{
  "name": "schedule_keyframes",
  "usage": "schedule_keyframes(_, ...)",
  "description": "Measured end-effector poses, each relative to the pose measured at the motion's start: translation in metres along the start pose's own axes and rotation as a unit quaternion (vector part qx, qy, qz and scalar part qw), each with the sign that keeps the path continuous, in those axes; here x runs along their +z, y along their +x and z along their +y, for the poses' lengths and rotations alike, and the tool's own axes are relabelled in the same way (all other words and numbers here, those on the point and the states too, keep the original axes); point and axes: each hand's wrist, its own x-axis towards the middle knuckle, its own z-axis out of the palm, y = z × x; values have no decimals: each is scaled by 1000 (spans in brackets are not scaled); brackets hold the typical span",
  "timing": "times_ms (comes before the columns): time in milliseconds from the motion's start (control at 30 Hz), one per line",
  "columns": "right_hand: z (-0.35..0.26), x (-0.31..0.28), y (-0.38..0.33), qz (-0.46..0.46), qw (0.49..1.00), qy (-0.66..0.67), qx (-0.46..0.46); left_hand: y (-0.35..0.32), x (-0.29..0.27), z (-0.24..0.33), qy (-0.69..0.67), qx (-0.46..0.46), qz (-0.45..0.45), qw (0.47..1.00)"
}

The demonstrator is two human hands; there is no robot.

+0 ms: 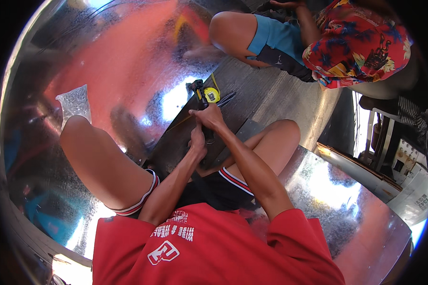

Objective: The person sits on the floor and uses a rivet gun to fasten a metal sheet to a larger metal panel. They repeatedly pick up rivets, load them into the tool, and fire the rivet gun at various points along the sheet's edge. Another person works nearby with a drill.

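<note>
I'm looking down between my knees: both hands meet over a dark strip (252, 102) that runs across the shiny sheet metal (128, 61). My right hand (209, 118) is curled tight, fingers wrapped round a dark tool (208, 136) whose end shows just below the fist, pressed toward the strip. My left hand (198, 141) sits right beneath it, touching it, also closed, gripping the same tool lower down as far as I can tell; exactly what kind of tool it is, I can't make out. Just past my knuckles lie a yellow tape measure (212, 94), a hammer (197, 87) beside it, and snips (226, 99) on the right. A clear plastic bag (74, 102) stands by my left knee. Another person in a flowered shirt (361, 42) crouches at the far end.
</note>
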Motion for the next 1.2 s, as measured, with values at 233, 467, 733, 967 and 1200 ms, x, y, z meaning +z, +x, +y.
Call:
schedule_keyframes(233,-1,-14,4,-42,997,55,26,-4,1,1,56,-7,22,998)
schedule_keyframes(467,11,28,-10,63,998,22,19,3,1,-8,26,-3,72,997)
schedule_keyframes(733,-9,-25,-2,-169,960,212,69,-12,3,14,52,-44,17,998)
schedule_keyframes(967,11,33,-6,84,996,-21,30,6,-5,-7,0,-19,80,997)
schedule_keyframes(1200,11,30,-3,97,995,4,-4,-1,-2,7,-11,-72,49,996)
